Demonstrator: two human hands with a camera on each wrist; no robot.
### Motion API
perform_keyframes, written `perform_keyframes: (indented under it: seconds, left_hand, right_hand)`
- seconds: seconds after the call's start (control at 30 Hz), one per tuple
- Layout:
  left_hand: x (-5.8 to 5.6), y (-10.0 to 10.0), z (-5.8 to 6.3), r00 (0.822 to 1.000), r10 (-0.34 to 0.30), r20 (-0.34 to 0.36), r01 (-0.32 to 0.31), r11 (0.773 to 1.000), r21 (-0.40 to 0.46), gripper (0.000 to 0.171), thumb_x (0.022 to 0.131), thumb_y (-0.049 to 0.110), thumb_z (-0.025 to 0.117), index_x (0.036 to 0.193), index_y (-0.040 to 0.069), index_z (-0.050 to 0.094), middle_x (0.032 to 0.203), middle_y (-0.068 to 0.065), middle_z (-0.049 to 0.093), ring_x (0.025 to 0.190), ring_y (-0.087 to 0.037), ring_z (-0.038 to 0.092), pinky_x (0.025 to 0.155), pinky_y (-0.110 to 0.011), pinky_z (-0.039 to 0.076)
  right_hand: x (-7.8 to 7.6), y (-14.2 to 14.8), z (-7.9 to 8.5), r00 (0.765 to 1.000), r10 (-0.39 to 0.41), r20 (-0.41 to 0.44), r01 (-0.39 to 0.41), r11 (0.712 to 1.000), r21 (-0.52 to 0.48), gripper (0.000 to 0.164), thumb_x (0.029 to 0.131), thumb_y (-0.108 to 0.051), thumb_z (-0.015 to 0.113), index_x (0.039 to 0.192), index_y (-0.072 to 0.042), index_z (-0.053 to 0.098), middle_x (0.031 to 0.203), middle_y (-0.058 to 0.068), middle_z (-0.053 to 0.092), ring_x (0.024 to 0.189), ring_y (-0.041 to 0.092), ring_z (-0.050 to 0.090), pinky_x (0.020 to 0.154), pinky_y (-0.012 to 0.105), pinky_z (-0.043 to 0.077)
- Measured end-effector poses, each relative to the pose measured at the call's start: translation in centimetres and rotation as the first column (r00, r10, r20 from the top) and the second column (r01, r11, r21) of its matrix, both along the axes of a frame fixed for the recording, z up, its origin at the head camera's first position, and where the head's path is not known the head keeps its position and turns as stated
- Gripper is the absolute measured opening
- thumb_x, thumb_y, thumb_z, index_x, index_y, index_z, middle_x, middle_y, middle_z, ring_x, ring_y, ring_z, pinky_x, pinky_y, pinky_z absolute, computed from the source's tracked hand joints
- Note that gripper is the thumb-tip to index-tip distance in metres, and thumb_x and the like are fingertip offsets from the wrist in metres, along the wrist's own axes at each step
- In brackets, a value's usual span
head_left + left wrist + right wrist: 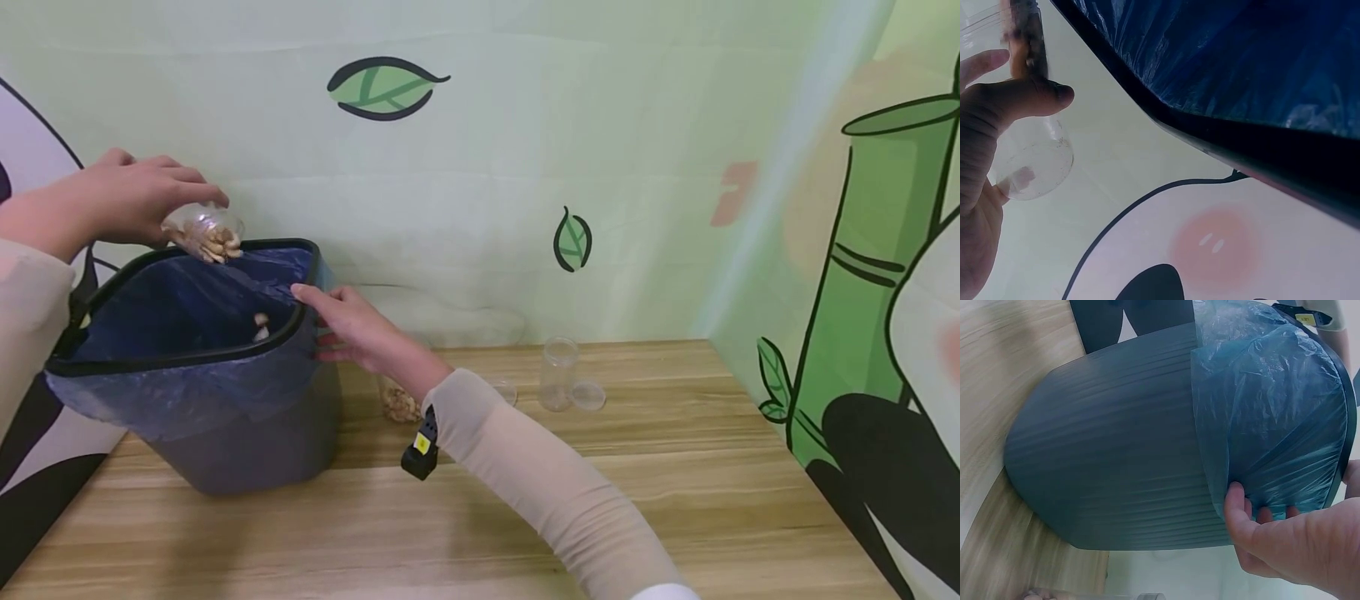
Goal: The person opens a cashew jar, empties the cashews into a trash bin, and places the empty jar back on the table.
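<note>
My left hand (153, 196) grips a clear jar (231, 218) tipped over the open top of a trash can (262, 450). Small tan-brown pieces (215, 244) are gathered toward the jar's mouth. In the left wrist view, the thumb wraps around the jar (1038, 165), whose bottom holds almost nothing. A blue plastic liner (165, 308) folds out over the can's black rim. My right hand (367, 329) holds the can's right side, thumb at the rim and fingers outside against the liner (1272, 425). A couple of pale pieces (261, 325) show inside the can.
Behind my right forearm stands a clear jar of brown pieces (399, 404) on the wooden table (480, 517). Further right are an upright clear jar (557, 375) and a clear round lid (588, 396). A printed cloth wall (480, 167) closes off the back.
</note>
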State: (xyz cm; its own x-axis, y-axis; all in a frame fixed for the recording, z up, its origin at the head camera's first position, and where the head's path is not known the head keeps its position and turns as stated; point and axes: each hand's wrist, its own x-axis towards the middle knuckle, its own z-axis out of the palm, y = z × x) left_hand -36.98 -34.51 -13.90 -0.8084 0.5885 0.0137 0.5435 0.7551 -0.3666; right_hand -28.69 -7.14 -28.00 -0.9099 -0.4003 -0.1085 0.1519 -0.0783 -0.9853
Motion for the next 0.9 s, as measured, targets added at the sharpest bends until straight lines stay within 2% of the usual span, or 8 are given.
perform_keyframes:
  seconds: [0.1, 0.3, 0.63, 0.9]
  left_hand:
    - [-0.01, -0.02, -0.02, 1.000, -0.001, -0.004, 0.001, 1.000, 0.008, 0.080, 0.069, 0.020, 0.093, 0.138, 0.010, 0.054, 0.141, -0.030, 0.050, 0.129, -0.053, 0.039, 0.091, -0.081, 0.029]
    - [-0.11, 0.03, 0.04, 0.999, -0.022, -0.026, 0.022, 1.000, 0.010, 0.082, 0.065, 0.012, 0.094, 0.137, 0.010, 0.055, 0.140, -0.030, 0.051, 0.128, -0.052, 0.040, 0.090, -0.082, 0.030]
    - [-0.13, 0.18, 0.03, 0.999, -0.029, -0.031, 0.030, 0.999, 0.011, 0.083, 0.062, 0.007, 0.095, 0.136, 0.010, 0.056, 0.138, -0.029, 0.052, 0.127, -0.052, 0.041, 0.090, -0.082, 0.030]
    - [-0.17, 0.39, 0.21, 0.989, -0.117, -0.091, 0.114, 0.993, -0.043, 0.077, 0.064, 0.005, 0.093, 0.132, 0.013, 0.058, 0.134, -0.026, 0.057, 0.125, -0.049, 0.044, 0.089, -0.081, 0.033]
  right_hand:
    - [-0.03, 0.02, -0.02, 1.000, 0.004, -0.002, -0.004, 1.000, -0.004, 0.044, 0.101, -0.042, 0.062, 0.120, -0.006, 0.045, 0.121, 0.018, 0.051, 0.110, 0.037, 0.062, 0.098, 0.051, 0.053]
    - [-0.08, 0.04, 0.00, 1.000, 0.000, 0.002, 0.000, 1.000, -0.007, 0.044, 0.100, -0.042, 0.062, 0.119, -0.006, 0.046, 0.122, 0.018, 0.052, 0.112, 0.038, 0.061, 0.098, 0.051, 0.053]
    - [-0.13, -0.01, 0.00, 1.000, -0.013, 0.005, 0.013, 1.000, 0.003, 0.044, 0.100, -0.043, 0.063, 0.118, -0.006, 0.046, 0.121, 0.017, 0.052, 0.105, 0.033, 0.062, 0.097, 0.051, 0.053]
    - [-0.06, 0.11, 0.06, 1.000, -0.015, 0.008, 0.015, 1.000, 0.006, 0.045, 0.099, -0.043, 0.063, 0.119, -0.007, 0.046, 0.121, 0.017, 0.052, 0.104, 0.033, 0.062, 0.097, 0.050, 0.054]
